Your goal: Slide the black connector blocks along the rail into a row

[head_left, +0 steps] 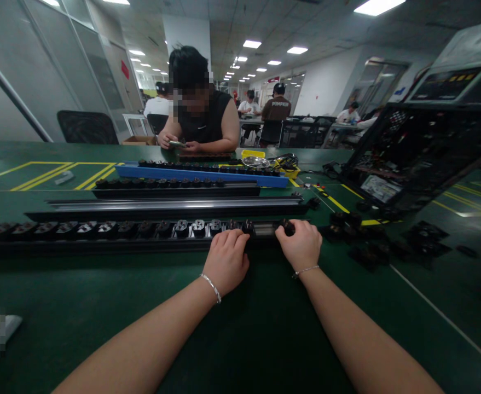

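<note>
A long black rail (100, 243) lies across the green table (240, 328) in front of me, filled with a row of several black socket modules (199, 227). My left hand (227, 257) rests on the rail with its fingers curled over the last modules of the row. My right hand (301, 243) is closed, its fingertips pinching a black module (287, 225) at the rail's right end. Both wrists wear thin bracelets.
Behind lie more rails: an empty black one (174, 205), a shorter filled one (174, 189) and a blue one (203, 175). Loose black modules (367, 241) are scattered at right by a dark open crate (408, 158). A person (201, 115) sits opposite holding a phone.
</note>
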`<action>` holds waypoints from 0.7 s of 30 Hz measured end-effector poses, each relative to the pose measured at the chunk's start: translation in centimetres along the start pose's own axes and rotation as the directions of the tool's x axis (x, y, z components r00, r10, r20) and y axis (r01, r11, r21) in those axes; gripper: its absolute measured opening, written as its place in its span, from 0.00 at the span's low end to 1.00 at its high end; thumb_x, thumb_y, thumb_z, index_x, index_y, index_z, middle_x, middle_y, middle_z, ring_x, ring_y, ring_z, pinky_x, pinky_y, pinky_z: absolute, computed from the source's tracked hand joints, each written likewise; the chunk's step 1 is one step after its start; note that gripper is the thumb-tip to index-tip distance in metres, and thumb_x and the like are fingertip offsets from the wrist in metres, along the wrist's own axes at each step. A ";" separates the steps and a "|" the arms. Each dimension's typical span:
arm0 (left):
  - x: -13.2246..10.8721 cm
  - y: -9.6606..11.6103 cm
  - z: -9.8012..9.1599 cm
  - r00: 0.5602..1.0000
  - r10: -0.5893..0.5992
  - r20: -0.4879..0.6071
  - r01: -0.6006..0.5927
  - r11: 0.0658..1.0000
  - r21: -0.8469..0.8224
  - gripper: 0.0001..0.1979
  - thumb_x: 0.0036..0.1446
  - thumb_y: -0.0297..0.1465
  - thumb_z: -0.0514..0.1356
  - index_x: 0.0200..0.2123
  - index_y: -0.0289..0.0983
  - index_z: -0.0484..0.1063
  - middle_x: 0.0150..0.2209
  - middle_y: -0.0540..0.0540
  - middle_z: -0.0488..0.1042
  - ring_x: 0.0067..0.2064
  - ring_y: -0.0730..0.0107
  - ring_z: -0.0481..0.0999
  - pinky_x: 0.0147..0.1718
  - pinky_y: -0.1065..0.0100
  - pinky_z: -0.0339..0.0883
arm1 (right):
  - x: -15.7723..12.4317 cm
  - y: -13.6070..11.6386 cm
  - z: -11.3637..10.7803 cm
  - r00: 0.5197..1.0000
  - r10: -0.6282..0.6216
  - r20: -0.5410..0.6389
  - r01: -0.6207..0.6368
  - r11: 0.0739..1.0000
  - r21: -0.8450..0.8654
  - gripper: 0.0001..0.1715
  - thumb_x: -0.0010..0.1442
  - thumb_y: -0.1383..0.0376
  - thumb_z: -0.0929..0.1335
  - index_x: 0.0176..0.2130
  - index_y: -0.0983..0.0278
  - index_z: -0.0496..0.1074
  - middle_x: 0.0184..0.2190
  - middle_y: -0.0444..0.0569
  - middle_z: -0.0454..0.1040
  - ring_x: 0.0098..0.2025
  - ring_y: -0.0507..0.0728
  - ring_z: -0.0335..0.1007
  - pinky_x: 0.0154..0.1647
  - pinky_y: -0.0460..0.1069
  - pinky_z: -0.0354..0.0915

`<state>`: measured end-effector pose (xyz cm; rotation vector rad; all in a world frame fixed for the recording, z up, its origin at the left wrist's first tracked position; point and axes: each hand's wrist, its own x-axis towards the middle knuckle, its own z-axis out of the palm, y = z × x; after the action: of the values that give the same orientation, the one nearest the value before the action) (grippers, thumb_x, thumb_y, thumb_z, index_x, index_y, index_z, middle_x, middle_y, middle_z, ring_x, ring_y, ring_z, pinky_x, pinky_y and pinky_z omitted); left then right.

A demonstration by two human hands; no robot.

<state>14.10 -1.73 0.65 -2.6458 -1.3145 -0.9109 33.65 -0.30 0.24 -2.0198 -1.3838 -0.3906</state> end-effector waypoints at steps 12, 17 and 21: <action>0.0 -0.1 -0.1 1.000 0.004 -0.005 -0.004 1.000 0.002 0.20 0.51 0.26 0.56 0.49 0.37 0.65 0.48 0.43 0.68 0.51 0.58 0.64 0.51 0.56 0.59 | 0.2 0.4 -0.2 1.000 0.010 -0.007 -0.010 1.000 -0.004 0.15 0.50 0.57 0.63 0.33 0.64 0.71 0.31 0.51 0.71 0.36 0.59 0.61 0.40 0.53 0.54; 0.0 0.0 -0.1 1.000 0.005 -0.009 -0.005 1.000 0.003 0.21 0.51 0.26 0.56 0.50 0.38 0.65 0.48 0.42 0.68 0.51 0.58 0.65 0.51 0.55 0.59 | 0.3 0.6 -0.4 1.000 0.005 -0.016 -0.005 1.000 0.004 0.15 0.50 0.57 0.62 0.33 0.64 0.71 0.31 0.51 0.71 0.36 0.60 0.61 0.40 0.53 0.53; 0.0 0.0 0.0 1.000 0.006 -0.008 -0.006 1.000 0.002 0.20 0.51 0.26 0.56 0.50 0.38 0.65 0.48 0.42 0.68 0.51 0.58 0.64 0.51 0.55 0.59 | 0.4 0.8 -0.4 1.000 0.015 -0.009 -0.015 1.000 0.005 0.15 0.50 0.57 0.63 0.33 0.64 0.71 0.31 0.51 0.71 0.37 0.59 0.61 0.40 0.54 0.54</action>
<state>14.04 -1.73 0.65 -2.6409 -1.3048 -0.9180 34.55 -0.50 0.50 -2.0209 -1.3620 -0.3896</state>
